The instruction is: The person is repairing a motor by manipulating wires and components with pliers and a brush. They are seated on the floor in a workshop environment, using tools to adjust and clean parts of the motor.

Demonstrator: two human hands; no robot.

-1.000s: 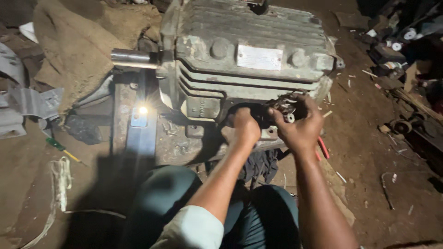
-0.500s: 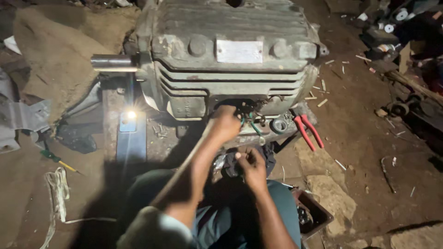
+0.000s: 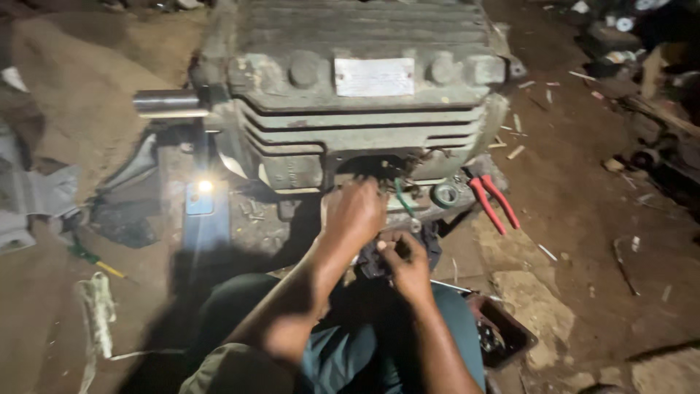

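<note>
The left hand [image 3: 355, 213] reaches into the open terminal box [image 3: 386, 175] low on the front of the big grey electric motor [image 3: 350, 95], which stands on the dirt floor [image 3: 583, 219]; I cannot tell if its fingers are closed. The right hand [image 3: 405, 266], just below it, has its fingers closed on a dark cloth [image 3: 372, 261]. Red-handled pliers [image 3: 492, 201] lie on the floor just right of the box.

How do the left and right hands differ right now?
The left hand is raised at the motor's open terminal recess, by the green wire; the right hand sits lower, nearer the lap. The left shows its back, fingers reaching in; the right is curled on something small that cannot be made out, over a dark cloth. Both are bare and close together below the motor.
</note>
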